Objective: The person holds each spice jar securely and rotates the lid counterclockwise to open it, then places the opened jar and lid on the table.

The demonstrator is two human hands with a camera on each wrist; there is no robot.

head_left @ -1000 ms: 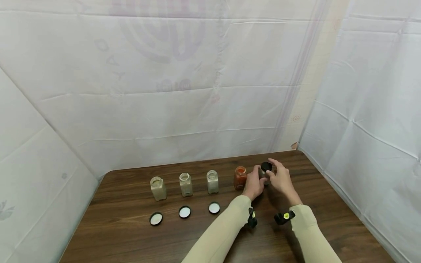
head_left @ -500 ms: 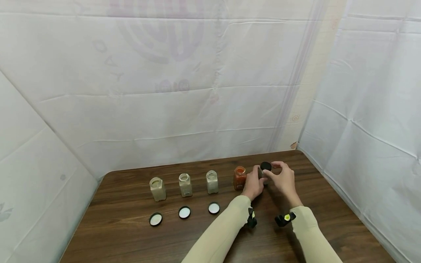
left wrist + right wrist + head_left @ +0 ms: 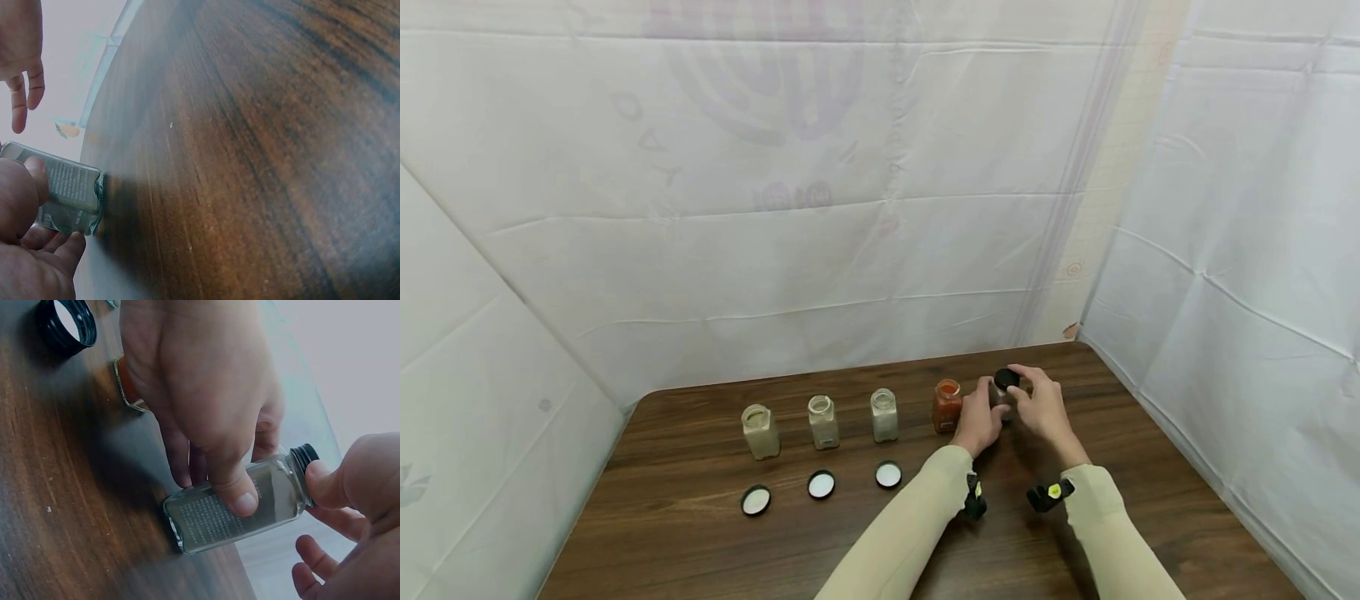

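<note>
A glass spice jar [image 3: 228, 509] with a black lid [image 3: 302, 464] and fine print on its side stands at the right end of a row of jars. My left hand [image 3: 979, 418] grips its body, thumb across the printed face in the right wrist view. My right hand [image 3: 1042, 410] has thumb and fingers at the lid, the thumb pressed to its edge. Just left of my left hand stands an open jar of orange-red powder [image 3: 947, 408]. In the left wrist view the jar's base [image 3: 97, 201] is close to the wood, and its lid is out of frame.
Three open jars of pale contents, a left one [image 3: 762, 433], a middle one [image 3: 823, 423] and a right one [image 3: 884, 417], continue the row on the brown table [image 3: 685, 554]. Upturned black lids [image 3: 756, 500] lie before them. White sheeting [image 3: 775, 275] hangs behind the table.
My right hand opened slightly away from the lid half a second ago and is now back around it. The left hand and the jars stay in place.
</note>
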